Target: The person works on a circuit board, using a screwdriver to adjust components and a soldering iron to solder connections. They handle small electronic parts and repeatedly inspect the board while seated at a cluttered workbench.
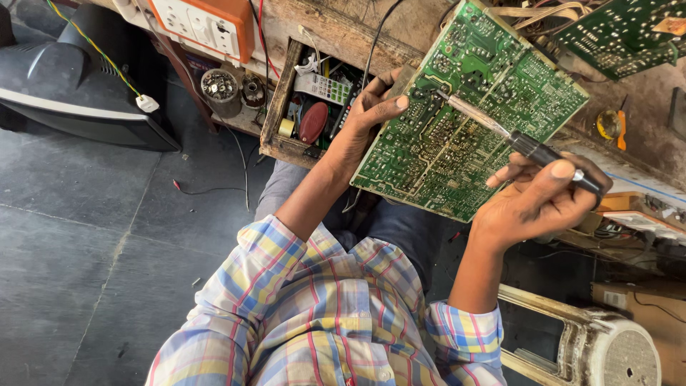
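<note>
A large green circuit board [457, 136] is tilted up over my lap, solder side toward me. My left hand [368, 114] grips its left edge, thumb on the face. My right hand [547, 196] holds a soldering iron [532, 149] by its black handle. The iron's metal shaft runs up and left, and its tip touches the board near the upper middle.
An open wooden drawer [280, 100] under the bench holds small parts, tape and a red object. An orange socket box [207, 25] sits above it. A second green circuit board [622, 36] lies at top right. A dark monitor [64, 86] stands on the floor at left, a white appliance [607, 350] at bottom right.
</note>
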